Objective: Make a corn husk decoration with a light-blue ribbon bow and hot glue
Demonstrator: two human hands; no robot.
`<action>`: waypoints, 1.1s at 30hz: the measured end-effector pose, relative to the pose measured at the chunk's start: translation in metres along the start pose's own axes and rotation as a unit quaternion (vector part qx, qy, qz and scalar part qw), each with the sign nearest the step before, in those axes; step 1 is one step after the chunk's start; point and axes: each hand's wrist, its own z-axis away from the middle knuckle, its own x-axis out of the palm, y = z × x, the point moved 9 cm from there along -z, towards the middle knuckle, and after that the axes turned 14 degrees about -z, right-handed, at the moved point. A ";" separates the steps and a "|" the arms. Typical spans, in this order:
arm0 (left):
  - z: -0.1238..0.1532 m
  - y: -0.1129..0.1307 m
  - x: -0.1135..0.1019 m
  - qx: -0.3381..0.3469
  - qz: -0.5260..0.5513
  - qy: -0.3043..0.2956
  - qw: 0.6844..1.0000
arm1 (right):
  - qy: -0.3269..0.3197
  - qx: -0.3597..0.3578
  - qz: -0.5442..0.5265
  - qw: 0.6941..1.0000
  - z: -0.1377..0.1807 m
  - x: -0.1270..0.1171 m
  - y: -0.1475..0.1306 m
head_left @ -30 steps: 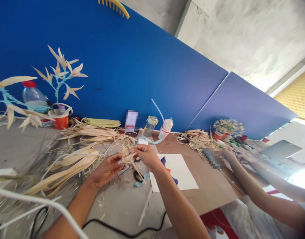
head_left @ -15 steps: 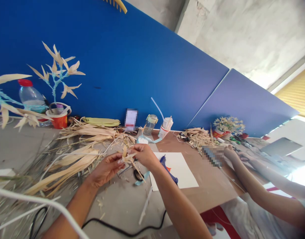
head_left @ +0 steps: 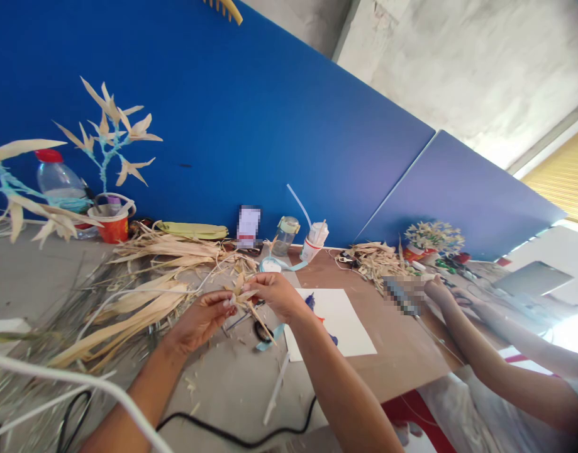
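Couldn't really make out the fingertips, but the left hand [head_left: 201,321] and right hand [head_left: 274,294] both pinched a small husk flower [head_left: 241,294] between them, above the table [head_left: 232,384].

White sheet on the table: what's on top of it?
A blue tool lies on the white sheet; the right forearm covers most of it, so its kind is unclear.

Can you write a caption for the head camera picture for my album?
Left hand and right hand pinch a dried-husk flower above a table strewn with husk strips.
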 end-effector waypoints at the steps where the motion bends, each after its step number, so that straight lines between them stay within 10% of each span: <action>1: 0.000 -0.001 0.000 -0.002 0.001 0.004 1.000 | 0.003 -0.006 0.011 1.000 0.000 0.000 -0.001; 20: -0.003 -0.001 0.004 0.010 -0.015 -0.001 1.000 | 0.011 -0.070 0.163 0.984 0.002 -0.003 -0.010; 33: -0.005 0.005 0.003 0.052 -0.012 0.008 0.999 | 0.007 -0.030 0.087 0.996 -0.004 -0.005 0.005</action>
